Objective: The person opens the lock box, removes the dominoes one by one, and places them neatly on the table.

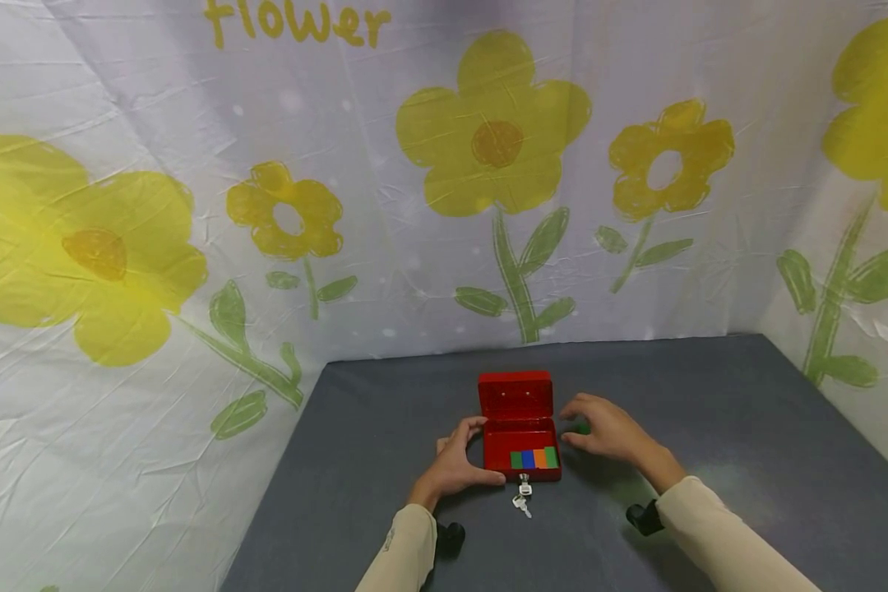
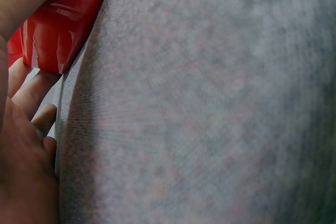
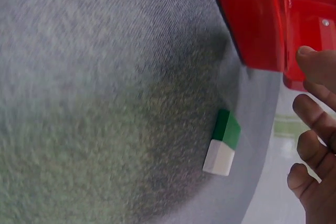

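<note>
A red metal cash box (image 1: 521, 448) stands on the table with its lid (image 1: 516, 396) raised. Inside, along the front wall, several small coloured blocks sit in a row: green, blue (image 1: 528, 460), orange (image 1: 539, 459) and green. My left hand (image 1: 460, 462) grips the box by its left side, thumb at the front corner and fingers toward the hinge. To the right of the box, my right hand (image 1: 608, 429) hovers with fingers loosely bent and nothing between them. Near its fingertips a green and white eraser (image 3: 223, 142) lies on the table.
Keys (image 1: 521, 500) hang from the lock at the box's front. The dark grey table (image 1: 385, 411) meets a white cloth backdrop (image 1: 385, 288) printed with yellow flowers. Black wrist cameras sit below both sleeves.
</note>
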`<state>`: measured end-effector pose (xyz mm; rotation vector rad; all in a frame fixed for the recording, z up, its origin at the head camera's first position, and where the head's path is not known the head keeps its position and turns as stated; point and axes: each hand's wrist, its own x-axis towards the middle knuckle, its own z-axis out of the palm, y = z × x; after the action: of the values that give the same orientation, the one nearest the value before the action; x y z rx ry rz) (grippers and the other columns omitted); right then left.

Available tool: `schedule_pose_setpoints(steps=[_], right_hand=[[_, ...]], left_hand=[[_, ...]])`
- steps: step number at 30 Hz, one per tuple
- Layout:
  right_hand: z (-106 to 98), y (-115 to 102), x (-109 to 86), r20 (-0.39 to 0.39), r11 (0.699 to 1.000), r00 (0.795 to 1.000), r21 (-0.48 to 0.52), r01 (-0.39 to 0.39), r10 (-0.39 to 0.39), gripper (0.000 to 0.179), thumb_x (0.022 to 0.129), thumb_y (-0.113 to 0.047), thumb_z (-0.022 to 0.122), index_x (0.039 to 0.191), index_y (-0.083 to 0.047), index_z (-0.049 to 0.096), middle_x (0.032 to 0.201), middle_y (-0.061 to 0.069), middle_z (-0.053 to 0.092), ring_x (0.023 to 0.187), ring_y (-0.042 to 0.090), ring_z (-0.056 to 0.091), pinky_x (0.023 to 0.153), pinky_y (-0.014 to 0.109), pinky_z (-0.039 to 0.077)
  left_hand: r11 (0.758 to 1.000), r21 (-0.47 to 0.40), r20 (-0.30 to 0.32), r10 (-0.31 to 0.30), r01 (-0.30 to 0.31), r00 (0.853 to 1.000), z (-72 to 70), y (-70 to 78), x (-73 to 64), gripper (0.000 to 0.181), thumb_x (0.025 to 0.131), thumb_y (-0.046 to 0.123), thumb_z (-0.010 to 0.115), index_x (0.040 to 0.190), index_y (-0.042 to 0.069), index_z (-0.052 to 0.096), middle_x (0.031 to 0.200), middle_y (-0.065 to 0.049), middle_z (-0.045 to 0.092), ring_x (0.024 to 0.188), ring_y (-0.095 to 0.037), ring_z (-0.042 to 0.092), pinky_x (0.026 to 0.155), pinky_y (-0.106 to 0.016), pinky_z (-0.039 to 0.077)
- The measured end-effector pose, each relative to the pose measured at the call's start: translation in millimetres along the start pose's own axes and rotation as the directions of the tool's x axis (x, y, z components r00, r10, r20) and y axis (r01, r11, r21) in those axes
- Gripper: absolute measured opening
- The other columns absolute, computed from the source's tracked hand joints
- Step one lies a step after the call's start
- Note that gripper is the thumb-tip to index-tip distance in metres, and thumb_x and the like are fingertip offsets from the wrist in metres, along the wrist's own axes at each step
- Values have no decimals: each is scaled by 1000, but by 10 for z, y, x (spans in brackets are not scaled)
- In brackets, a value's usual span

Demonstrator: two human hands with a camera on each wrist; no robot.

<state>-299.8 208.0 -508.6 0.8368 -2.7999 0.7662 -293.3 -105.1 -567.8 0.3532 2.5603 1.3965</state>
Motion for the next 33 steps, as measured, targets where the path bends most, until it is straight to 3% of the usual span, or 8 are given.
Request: schedule_pose_setpoints(steps=[7,23,33], right_hand=[[24,-77,33,-14,997,997,31,71,-71,27,86,-17,81,110,-5,75,103,7,71,93,26,68,83,42,57],[124,-255,109,43,995,994,19,97,-98,32,86,-21,82,113,-6,75,108,6,71,99,25,66,89,46,56],[205,-323,156,83,996,993,29,87,-89,32,85,-21,82,112,-5,76,104,8,70,93,25,66,83,40,56]], left_hand=[[1000,0,-1,-1,1,1000,1,9,-3,94,67,42,94,145,34,41,158,-6,45,138,-34,27,107,-64,34],[1000,4,2,-8,8,1000,3,9,0,93,68,43,93,145,35,41,158,-7,45,140,-35,26,108,-64,33],[1000,2,1,-21,21,1000,3,18,-7,94,68,43,94,145,35,41,158,-7,45,138,-35,27,108,-63,34]])
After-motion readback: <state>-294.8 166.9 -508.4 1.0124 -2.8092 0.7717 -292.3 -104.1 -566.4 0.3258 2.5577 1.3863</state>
